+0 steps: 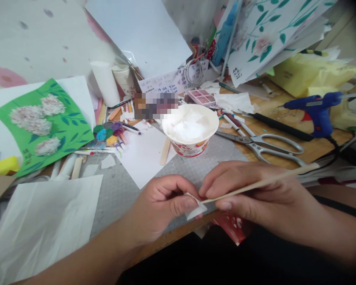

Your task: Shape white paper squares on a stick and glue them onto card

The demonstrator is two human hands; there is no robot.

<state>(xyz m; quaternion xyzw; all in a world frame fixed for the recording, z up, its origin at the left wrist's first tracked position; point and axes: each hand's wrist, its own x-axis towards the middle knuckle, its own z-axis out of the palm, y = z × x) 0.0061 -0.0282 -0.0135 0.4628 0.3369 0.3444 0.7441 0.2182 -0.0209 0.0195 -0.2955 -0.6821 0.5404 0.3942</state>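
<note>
Close to the table's front edge, my left hand (161,208) pinches a small piece of white paper (197,213) between thumb and fingers. My right hand (261,194) grips a slim pale wooden stick (268,182), which slants up to the right. The stick's lower tip meets the paper at my left fingertips. Just beyond both hands stands a paper bowl (192,149) with red print, holding white, fluffy-looking material. Beside the bowl, a flat wooden craft stick (165,151) lies across a white sheet (142,156) on the grey cutting mat (118,198).
Large scissors (264,146) and a blue glue gun (314,107) lie to the right. On the left are a green flower picture (68,130) and a translucent white sheet (47,221). Paper cups (105,83), pens and paint pots (106,134) crowd the back.
</note>
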